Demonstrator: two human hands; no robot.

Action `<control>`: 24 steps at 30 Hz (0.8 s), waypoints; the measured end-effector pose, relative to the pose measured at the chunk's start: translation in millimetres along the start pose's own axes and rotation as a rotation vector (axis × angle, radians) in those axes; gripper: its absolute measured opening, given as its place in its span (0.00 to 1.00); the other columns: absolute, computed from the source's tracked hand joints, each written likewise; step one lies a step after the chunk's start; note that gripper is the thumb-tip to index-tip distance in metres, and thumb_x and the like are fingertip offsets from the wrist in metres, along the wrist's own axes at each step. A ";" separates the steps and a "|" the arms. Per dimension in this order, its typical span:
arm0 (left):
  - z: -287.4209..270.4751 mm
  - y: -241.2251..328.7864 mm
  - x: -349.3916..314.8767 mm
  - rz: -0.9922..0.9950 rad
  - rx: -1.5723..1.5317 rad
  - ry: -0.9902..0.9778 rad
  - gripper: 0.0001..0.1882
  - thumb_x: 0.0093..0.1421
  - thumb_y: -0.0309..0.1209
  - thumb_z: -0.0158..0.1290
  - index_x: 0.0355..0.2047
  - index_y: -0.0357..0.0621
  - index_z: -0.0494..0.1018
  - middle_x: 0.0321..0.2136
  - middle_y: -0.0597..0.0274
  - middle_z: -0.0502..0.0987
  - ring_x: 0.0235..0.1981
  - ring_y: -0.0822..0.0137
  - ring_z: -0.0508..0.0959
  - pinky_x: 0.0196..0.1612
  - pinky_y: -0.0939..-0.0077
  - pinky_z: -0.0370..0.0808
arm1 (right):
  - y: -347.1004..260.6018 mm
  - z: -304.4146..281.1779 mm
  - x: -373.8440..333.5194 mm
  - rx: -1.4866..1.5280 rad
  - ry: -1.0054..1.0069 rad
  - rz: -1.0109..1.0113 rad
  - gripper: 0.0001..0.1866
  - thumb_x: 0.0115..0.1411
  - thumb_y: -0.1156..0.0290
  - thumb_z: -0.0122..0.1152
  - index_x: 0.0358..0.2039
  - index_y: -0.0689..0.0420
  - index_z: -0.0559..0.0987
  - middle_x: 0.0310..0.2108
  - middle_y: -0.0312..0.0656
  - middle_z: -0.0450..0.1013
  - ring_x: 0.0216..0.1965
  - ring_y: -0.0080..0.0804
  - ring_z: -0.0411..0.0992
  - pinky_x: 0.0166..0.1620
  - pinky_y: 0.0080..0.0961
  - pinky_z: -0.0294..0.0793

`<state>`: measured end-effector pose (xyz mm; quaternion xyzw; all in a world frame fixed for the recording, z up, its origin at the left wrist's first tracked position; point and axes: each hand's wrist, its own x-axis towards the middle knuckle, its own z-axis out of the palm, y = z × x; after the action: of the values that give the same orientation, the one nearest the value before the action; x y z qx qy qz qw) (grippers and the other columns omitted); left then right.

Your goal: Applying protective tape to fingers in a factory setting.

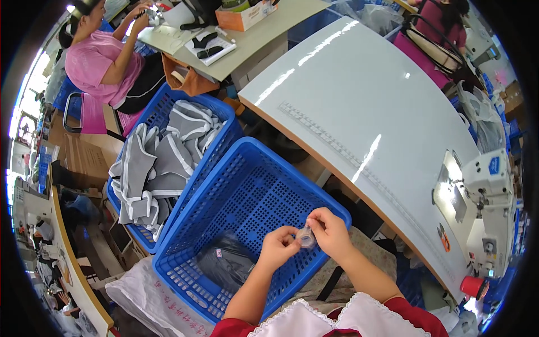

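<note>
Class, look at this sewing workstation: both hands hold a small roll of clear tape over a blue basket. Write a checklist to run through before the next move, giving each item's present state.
1. Small clear tape roll gripped by both hands: ok.
2. Left hand and right hand in full view: ok.
3. Tape's free end found: cannot tell.
4. Near blue basket has room: ok, holds only a dark garment.
5. White table near the sewing machine is bare: ok.
</note>
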<state>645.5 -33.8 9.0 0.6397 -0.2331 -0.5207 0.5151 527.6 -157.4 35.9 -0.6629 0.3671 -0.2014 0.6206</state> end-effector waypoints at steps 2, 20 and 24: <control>-6.6 -7.0 14.1 -0.064 0.036 -0.094 0.12 0.49 0.25 0.55 0.35 0.34 0.72 0.19 0.68 0.74 0.18 0.80 0.71 0.22 0.84 0.66 | -1.2 2.2 11.0 -0.291 -0.058 -0.185 0.04 0.58 0.77 0.58 0.33 0.62 0.73 0.27 0.40 0.73 0.28 0.22 0.72 0.31 0.19 0.71; 0.2 3.3 69.4 0.150 -0.571 0.388 0.19 0.61 0.36 0.53 0.41 0.28 0.74 0.24 0.59 0.77 0.17 0.76 0.71 0.19 0.84 0.68 | 15.1 41.6 87.0 -0.020 0.182 -0.297 0.04 0.60 0.76 0.57 0.33 0.62 0.72 0.30 0.42 0.74 0.28 0.24 0.72 0.32 0.21 0.72; 8.4 5.5 74.5 0.252 -0.691 0.452 0.17 0.62 0.35 0.50 0.40 0.29 0.73 0.25 0.58 0.77 0.17 0.75 0.70 0.17 0.83 0.67 | 8.4 41.8 90.6 -0.069 0.247 -0.458 0.04 0.58 0.76 0.59 0.31 0.63 0.73 0.27 0.43 0.73 0.24 0.30 0.71 0.28 0.22 0.71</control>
<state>665.2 -101.6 -17.1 0.4940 -0.0024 -0.3481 0.7968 614.7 -195.6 4.5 -0.7200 0.2870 -0.4035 0.4862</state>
